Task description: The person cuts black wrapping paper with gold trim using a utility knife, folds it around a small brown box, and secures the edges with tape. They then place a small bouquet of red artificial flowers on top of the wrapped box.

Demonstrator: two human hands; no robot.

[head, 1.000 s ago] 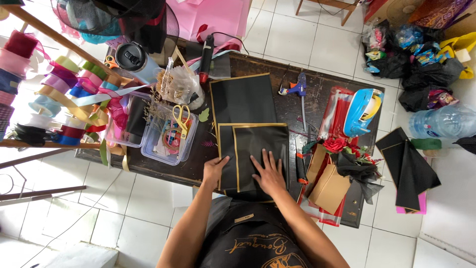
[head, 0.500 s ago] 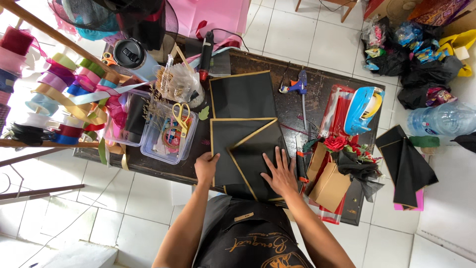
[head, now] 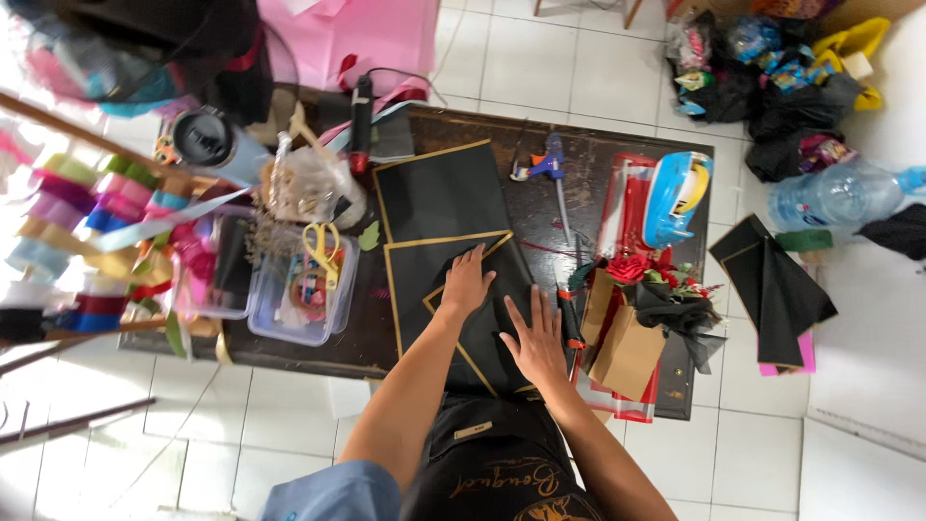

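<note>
White floor tiles (head: 540, 58) surround a dark wooden surface (head: 540, 207) crowded with craft supplies, seen from the head camera looking straight down.

At the middle of the surface lies a stack of black wrapping sheets with gold edges (head: 434, 193); take it as the landmark. On the near part of the stack, a folded black sheet (head: 482, 323) lies turned at an angle. The left hand (head: 467, 285) rests flat on it, fingers spread, pressing rather than gripping. The right hand (head: 533, 340) lies flat on the same folded sheet, just beside the left and nearer the person, palm down with the grip open.

Left of the stack stands a clear plastic box (head: 304, 289) holding yellow-handled scissors (head: 323, 251). Further left hang rolls of coloured ribbon (head: 77, 241). Beyond the stack, at the far edge, lies a black glue gun (head: 362, 106); to the right of the stack lies a blue glue gun (head: 552, 164). Right of the stack, near the right hand, sits a red rose bouquet in black wrap (head: 661, 289) beside a brown paper bag (head: 627, 352). On the floor well to the right lies a plastic water bottle (head: 830, 198).
</note>
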